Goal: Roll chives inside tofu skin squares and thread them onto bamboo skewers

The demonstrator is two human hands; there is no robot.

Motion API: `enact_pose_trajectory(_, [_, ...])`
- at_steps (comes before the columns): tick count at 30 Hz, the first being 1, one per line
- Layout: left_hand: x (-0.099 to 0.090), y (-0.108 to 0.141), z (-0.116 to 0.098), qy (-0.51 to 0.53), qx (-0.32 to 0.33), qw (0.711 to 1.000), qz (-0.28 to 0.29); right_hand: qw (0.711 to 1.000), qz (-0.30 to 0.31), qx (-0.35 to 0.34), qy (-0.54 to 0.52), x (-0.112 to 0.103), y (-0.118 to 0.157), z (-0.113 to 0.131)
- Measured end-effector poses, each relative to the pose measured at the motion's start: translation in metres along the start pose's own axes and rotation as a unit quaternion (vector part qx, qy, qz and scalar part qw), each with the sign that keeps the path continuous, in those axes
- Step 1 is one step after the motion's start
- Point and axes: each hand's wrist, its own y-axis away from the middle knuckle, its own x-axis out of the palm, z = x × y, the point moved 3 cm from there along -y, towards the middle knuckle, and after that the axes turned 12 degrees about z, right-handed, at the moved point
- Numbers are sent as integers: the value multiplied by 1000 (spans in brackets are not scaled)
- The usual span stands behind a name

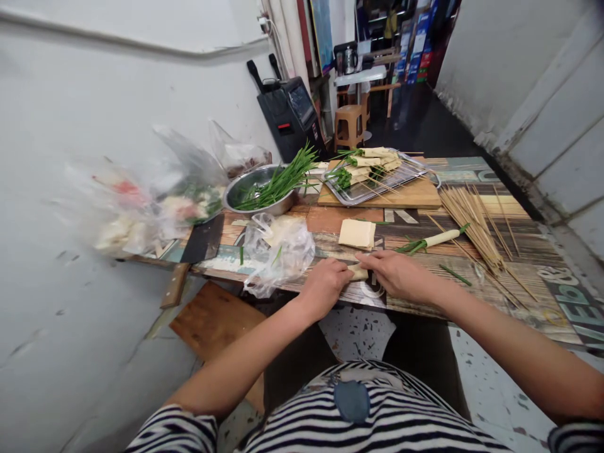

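Note:
Both hands are at the table's near edge on a small pale tofu-skin roll (358,272). My left hand (326,284) has its fingers curled over the roll's left end. From the other side, my right hand (399,272) pinches the right end with its fingers bent down. What lies inside the roll is hidden. Just beyond the hands sits a stack of square tofu sheets (357,233). To the right is a finished roll (442,238) with green chives sticking out of its ends.
Bamboo skewers (476,229) lie fanned at the right. A metal tray (352,200) of skewered rolls rests on a wooden board (425,200). Left of it are a steel bowl (278,204) of chives, a plastic bag (278,251), and a cleaver (202,239) overhanging the edge.

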Motion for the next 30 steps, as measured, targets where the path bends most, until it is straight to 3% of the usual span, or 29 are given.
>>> enact_pose_trajectory(6, [8, 5, -5, -26, -29, 999, -26, 995, -70, -44, 60, -2, 2, 18])
enact_pose_trajectory(12, [15, 13, -9, -43, -38, 997, -42, 982, -115, 25, 146, 17, 0, 39])
enact_pose_trajectory(15, [16, 20, -13, -43, -20, 998, -45, 980, -146, 35, 131, 26, 6, 48])
enact_pose_trajectory(19, [16, 26, -17, -33, -8, 998, -60, 983, -183, 4, 30, 23, 11, 43])
enact_pose_trajectory(23, [19, 25, -16, -13, 0, 998, -57, 989, -123, -31, -76, 7, -5, 18])
enact_pose_trajectory(26, [19, 23, -15, -7, 6, 998, -61, 996, -30, 38, -80, -3, -24, 3])
enact_pose_trajectory(30, [17, 22, -14, 2, 4, 998, -69, 993, 55, 94, -50, -11, -39, 6])
